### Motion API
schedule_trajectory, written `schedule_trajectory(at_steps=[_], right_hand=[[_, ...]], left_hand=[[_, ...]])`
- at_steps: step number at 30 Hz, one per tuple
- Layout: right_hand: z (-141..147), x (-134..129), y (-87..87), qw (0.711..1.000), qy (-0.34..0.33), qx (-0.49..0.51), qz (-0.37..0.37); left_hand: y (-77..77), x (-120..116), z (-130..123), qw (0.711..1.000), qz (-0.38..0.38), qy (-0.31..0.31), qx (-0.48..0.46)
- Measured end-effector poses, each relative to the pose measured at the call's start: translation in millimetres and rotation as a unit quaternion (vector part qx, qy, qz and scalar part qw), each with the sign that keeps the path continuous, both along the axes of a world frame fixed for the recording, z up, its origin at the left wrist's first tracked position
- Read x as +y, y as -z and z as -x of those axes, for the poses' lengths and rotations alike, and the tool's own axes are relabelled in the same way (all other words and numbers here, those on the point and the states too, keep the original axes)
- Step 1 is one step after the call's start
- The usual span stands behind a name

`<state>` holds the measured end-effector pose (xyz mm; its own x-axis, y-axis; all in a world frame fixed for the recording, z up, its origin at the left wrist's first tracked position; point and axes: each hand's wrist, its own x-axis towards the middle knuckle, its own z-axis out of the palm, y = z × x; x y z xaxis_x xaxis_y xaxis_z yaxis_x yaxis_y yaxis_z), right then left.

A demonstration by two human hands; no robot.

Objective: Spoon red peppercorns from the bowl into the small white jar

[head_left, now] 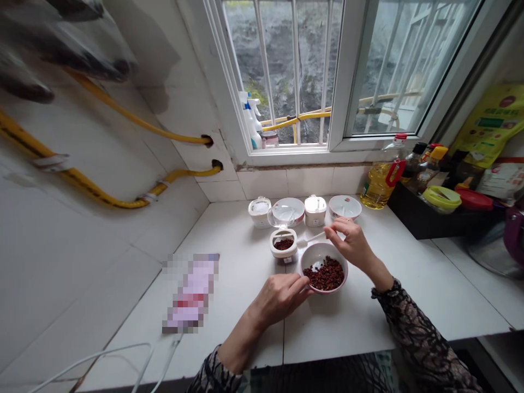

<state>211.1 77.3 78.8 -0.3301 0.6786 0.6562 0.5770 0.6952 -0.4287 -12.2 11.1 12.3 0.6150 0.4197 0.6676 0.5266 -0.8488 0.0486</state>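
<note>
A white bowl [326, 275] with a pink rim holds dark red dried bits, heaped toward its near side. My left hand [282, 297] grips the bowl's left edge with its fingers together. Above the bowl's right side, my right hand [347, 243] pinches the handle of a small white spoon [303, 243]. The spoon's head is between the bowl and an open seasoning jar [283, 254], which holds similar dark red bits. What the spoon carries, if anything, is too small to tell.
Behind stand a white jar [261, 218], an empty-looking bowl [289, 208], another jar [315, 212] and a second bowl [344, 207]. An oil bottle [379, 183] and a black condiment box [413, 215] are at right. A blurred pink item [194, 295] lies left, beside a cable.
</note>
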Motion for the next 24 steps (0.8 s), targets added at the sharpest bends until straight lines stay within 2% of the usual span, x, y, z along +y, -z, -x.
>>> schedule_trajectory(at_steps=[2,4,7,10,14,24], right_hand=[[-11.8,3.7,0.0,0.996,-0.015,-0.049,0.074],[-17.5,5.7,3.0,0.988,-0.008,-0.107,0.107],[-14.5,5.8,10.9,0.98,0.005,-0.17,0.106],[-6.7,4.8,18.1,0.975,-0.012,-0.191,0.115],[-3.1,5.7,20.7,0.973,-0.009,-0.165,0.164],[-9.5,8.7,14.6,0.956,-0.004,-0.049,0.29]], left_hand=[[-0.5,-0.6,0.6,1.0,0.005,-0.002,0.006],[-0.8,-1.1,0.9,1.0,0.007,-0.004,0.01],[-0.5,-1.2,0.7,1.0,0.004,-0.004,0.01],[-0.1,-0.8,0.4,1.0,0.004,-0.003,0.008],[-0.4,-0.4,0.3,1.0,0.003,0.0,0.007],[-0.2,-1.2,1.0,1.0,0.006,-0.001,0.007]])
